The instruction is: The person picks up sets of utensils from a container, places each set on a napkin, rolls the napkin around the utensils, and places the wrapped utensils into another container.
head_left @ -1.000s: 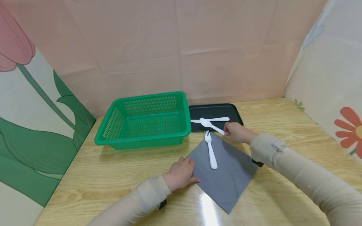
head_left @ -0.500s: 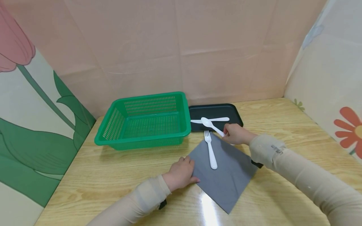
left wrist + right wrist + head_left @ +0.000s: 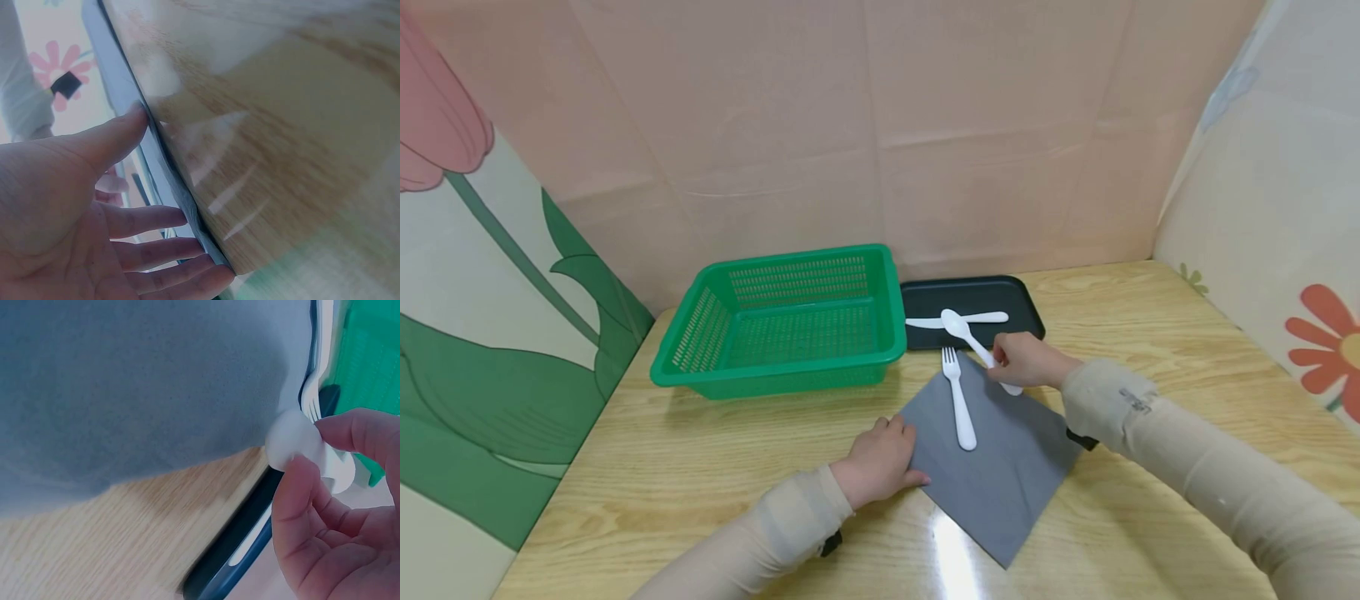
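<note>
White spoon [image 3: 977,348] is held by the right hand [image 3: 1027,358], toward the far edge of the surface [image 3: 1120,317], right of its middle. Grip of the right hand: handle end pinched between thumb and index finger, confirmed in the right wrist view. Bowl is pointed at the far edge and seen over the white knife [image 3: 988,317]; whether the two are touching cannot be told. Handle tip is shown by the far-right edge of the gray cloth [image 3: 1000,475].

Cloth is laid diamond-wise, one corner aimed at the near edge, the far corner just beside the black tray [image 3: 1030,307]. White fork [image 3: 960,408] is set on it, tines by that far corner, handle end pointed to the near edge.

Left-side corner of the cloth is touched by the left hand [image 3: 878,460]. Grip of the left hand: thumb and fingers spread apart, tips placed along the cloth's edge, as seen in the left wrist view.

Tray is placed at the far edge, its left end hidden by the green basket [image 3: 805,367]; knife is laid in it, roughly parallel to the far edge. Basket is stood near the far-left corner. Both forearms are covered by beige sleeves [image 3: 1210,467]. Pink backdrop [image 3: 775,125] is hung behind the far edge.
</note>
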### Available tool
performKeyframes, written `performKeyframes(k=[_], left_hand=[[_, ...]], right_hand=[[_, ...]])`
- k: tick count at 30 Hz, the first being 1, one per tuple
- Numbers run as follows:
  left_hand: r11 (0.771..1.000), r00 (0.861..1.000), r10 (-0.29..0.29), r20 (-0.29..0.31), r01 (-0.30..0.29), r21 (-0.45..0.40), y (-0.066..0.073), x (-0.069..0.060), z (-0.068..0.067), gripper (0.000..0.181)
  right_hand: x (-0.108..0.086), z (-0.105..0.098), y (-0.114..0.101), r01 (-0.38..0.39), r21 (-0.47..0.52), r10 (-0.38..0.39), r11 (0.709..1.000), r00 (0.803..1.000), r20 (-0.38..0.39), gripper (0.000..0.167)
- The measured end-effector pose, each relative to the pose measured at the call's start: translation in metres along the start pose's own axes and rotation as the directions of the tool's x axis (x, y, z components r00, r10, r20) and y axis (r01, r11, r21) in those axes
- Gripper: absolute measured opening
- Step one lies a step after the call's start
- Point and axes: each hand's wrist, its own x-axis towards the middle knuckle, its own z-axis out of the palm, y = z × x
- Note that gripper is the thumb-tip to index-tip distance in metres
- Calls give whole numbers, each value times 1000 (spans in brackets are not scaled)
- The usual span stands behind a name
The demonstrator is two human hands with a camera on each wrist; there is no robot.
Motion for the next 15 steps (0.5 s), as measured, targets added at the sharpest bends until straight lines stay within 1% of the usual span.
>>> performKeyframes(k=[3, 10, 15], left_hand=[[1000, 1000, -3, 2, 3, -3, 0, 0, 0, 56], [1000, 1000, -4, 3, 4, -7, 0, 0, 1, 56], [1000, 1000, -1, 3, 1, 0, 0, 0, 1, 56]], right_hand=[[-1, 1, -1, -16, 18, 16, 1000, 1000, 5, 20], [-4, 3, -4, -14, 53, 12, 999, 999, 30, 19], [-4, 4, -4, -32, 69, 28, 997, 998, 49, 19]])
